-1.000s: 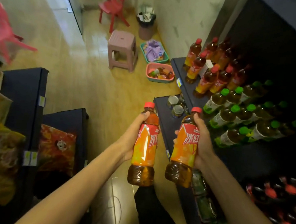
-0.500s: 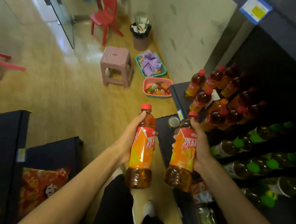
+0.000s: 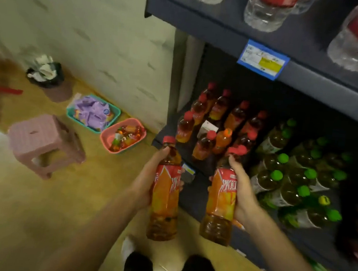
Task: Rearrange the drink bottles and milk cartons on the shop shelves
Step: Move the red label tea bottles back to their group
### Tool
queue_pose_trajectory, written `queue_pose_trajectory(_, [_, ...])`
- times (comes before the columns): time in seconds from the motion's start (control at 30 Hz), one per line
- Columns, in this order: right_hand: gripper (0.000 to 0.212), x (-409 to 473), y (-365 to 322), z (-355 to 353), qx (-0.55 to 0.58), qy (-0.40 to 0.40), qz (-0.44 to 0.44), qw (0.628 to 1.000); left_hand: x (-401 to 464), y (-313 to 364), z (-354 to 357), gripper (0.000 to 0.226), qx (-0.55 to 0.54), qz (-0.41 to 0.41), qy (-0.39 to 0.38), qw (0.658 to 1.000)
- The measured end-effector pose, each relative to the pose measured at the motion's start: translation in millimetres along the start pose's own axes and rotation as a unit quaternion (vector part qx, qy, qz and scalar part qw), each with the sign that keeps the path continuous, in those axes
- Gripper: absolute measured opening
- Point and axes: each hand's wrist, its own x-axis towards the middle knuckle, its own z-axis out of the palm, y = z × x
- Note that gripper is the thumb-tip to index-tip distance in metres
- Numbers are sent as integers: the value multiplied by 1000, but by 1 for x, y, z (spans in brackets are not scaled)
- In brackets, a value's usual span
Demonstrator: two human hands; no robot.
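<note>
While both arms reach forward over the tan floor (image 3: 21,218), each hand grips one iced-tea bottle in front of the dark shelf unit (image 3: 199,203). Left hand (image 3: 146,182) wraps the left bottle (image 3: 165,191) round its label, thumb near the neck; right hand (image 3: 241,192) wraps the right bottle (image 3: 221,197) the same way, fingers curled behind. Both bottles are clear ribbed plastic, amber liquid, glossy orange-red sleeve, round red cap. Long axes run near upright, caps pointing up and away toward the shelf, bases toward the person; the two sit side by side, apart. Red-capped bottles (image 3: 217,121) stand on the shelf just beyond, green-capped bottles (image 3: 291,175) to their right. Clear water bottles (image 3: 268,10) stand on the upper shelf (image 3: 229,30), a blue price tag (image 3: 263,60) on its edge. On the floor at left: pink ribbed plastic stool (image 3: 44,143), teal basket (image 3: 93,113), pink basket (image 3: 123,135), dark bin (image 3: 46,75).
</note>
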Motion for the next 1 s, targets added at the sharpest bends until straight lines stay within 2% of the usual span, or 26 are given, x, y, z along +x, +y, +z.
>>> queue_pose_trajectory(0.1, [48,-2,8,9,42,30,-12,999,13,13,-3,68,54,-42,-5,998])
queue_pose_trajectory(0.2, [50,0,13,11,80,63,-22,995,27,14,1,88,82,-94,-40,991])
queue_pose_trajectory(0.3, [60,6,15,3,88,98,-31,991,38,16,6,76,114,-108,-51,986])
queue_pose_trajectory(0.47, [66,12,15,-11,99,123,-42,987,48,11,11,64,126,-113,-50,984])
queue_pose_trajectory(0.77, [72,22,-5,-8,114,135,-90,980,65,14,8,64,128,-110,-38,985])
queue_pose_trajectory(0.9, [66,29,-10,11,86,172,-112,975,72,26,-2,67,150,-114,-30,982])
queue_pose_trajectory(1.0, [42,36,-11,27,80,195,-132,969,72,38,-13,63,148,-112,-27,982])
